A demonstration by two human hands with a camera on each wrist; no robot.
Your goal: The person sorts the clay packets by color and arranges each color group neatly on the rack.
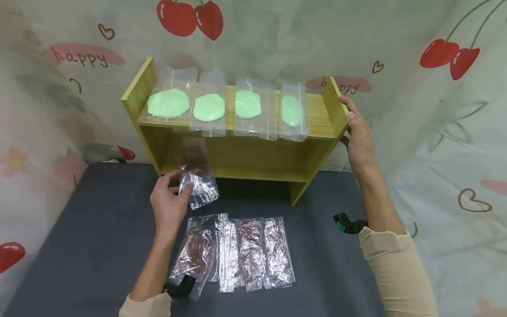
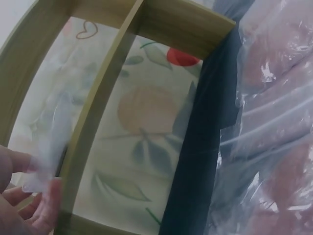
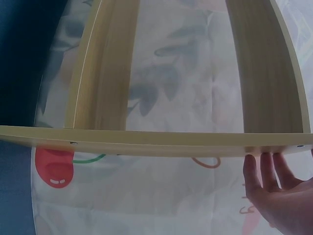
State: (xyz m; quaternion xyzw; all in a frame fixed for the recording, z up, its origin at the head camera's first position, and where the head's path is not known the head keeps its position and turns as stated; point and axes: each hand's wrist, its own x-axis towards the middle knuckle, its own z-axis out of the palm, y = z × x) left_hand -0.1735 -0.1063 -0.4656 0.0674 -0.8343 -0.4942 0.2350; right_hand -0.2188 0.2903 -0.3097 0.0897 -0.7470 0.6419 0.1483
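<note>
- The clear bag with dark contents (image 1: pixel 203 187) was in your left hand (image 1: pixel 170 200), pinched between thumb and fingers along its left side.
- You had that bag tilted at the front edge of the rack's lower board (image 1: pixel 257 172), near the left end; its upper part reached into the lower compartment and its lower part hung below that edge. Whether it touched the board, I cannot tell.
- Your right hand (image 1: pixel 360 141) was loose rather than clenched, its fingertips resting on the outer face of the rack's right side panel (image 1: pixel 332 103), near the top corner.
- On the upper board (image 1: pixel 317 112) you had four clear bags with flat pale green pieces (image 1: pixel 209 108) in a row from the left end, their lower ends passing over the front edge.
- The wooden rack stood along the back edge of the tabletop (image 1: pixel 321 255).
- Between the rack and the tabletop's near edge lay several shiny bags with dark contents (image 1: pixel 252 251), side by side, some overlapping towards the left.
- You wore a black device (image 1: pixel 348 223) at your right wrist and another (image 1: pixel 180 286) at your left, both by beige sleeves (image 1: pixel 400 273).
- Behind the rack hung a sheet (image 1: pixel 257 48) printed with cherries and hearts.
</note>
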